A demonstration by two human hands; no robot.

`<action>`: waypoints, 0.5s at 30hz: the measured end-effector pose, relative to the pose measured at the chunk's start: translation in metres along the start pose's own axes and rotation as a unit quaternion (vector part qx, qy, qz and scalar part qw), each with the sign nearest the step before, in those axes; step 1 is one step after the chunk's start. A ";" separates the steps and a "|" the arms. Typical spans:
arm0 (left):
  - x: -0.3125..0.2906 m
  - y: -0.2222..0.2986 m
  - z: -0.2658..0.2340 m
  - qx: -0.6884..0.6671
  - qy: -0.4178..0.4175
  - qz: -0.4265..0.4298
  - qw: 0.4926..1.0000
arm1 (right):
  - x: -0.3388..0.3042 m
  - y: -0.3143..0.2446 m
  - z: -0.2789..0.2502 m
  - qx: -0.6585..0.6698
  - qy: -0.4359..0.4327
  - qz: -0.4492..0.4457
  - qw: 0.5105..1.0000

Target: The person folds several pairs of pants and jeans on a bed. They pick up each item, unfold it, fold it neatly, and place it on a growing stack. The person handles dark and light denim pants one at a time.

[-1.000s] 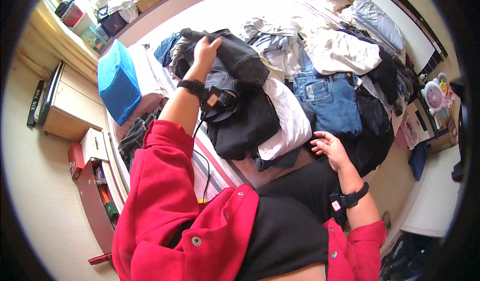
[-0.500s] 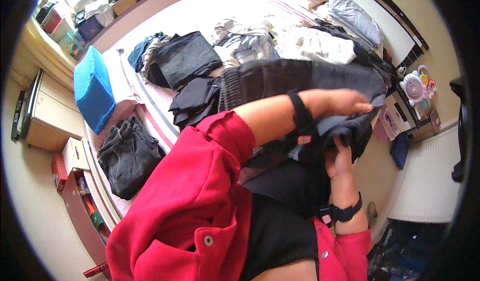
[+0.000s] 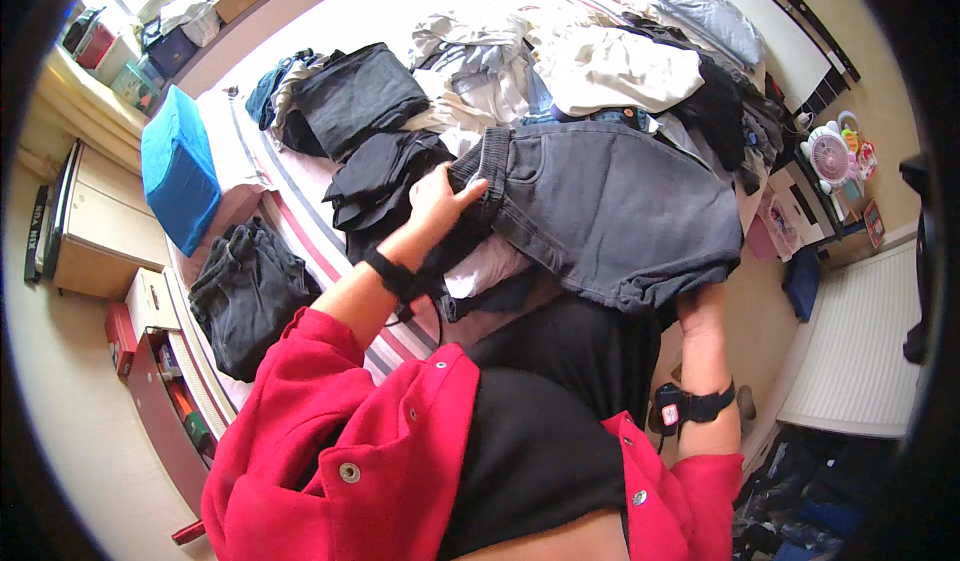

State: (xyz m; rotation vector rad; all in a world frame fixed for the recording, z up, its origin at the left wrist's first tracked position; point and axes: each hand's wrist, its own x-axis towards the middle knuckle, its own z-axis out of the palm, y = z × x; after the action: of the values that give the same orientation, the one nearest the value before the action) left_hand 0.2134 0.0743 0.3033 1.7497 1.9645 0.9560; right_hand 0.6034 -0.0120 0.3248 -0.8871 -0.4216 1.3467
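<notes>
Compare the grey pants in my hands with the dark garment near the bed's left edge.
Pose: the grey pants are spread out between your left hand at the waistband and your right hand at the other end; the dark garment lies bunched, untouched.
Colour: the grey pants are mid-grey, the dark garment nearly black.
Surface: the grey pants look smoother, the dark garment more creased.
Shared: both look plain, without a bold pattern.

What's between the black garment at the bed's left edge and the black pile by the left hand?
Head view: only striped bedsheet, with red and grey bands visible.
</notes>
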 end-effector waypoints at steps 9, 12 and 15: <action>-0.041 0.053 0.027 -0.128 -0.186 0.324 0.919 | 0.037 -0.089 -0.043 -0.040 0.125 0.005 0.991; -0.080 0.065 0.034 -0.051 -0.165 0.498 0.850 | 0.029 -0.102 -0.070 -0.193 0.246 -0.048 0.949; -0.097 0.065 0.039 0.058 -0.114 0.570 0.812 | 0.019 -0.108 -0.058 -0.329 0.329 -0.218 0.858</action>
State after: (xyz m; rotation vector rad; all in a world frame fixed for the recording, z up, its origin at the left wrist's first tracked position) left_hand 0.3046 -0.0083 0.3016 2.9794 0.6659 0.8238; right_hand 0.7206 -0.0090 0.3664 -1.6304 -0.5064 0.3995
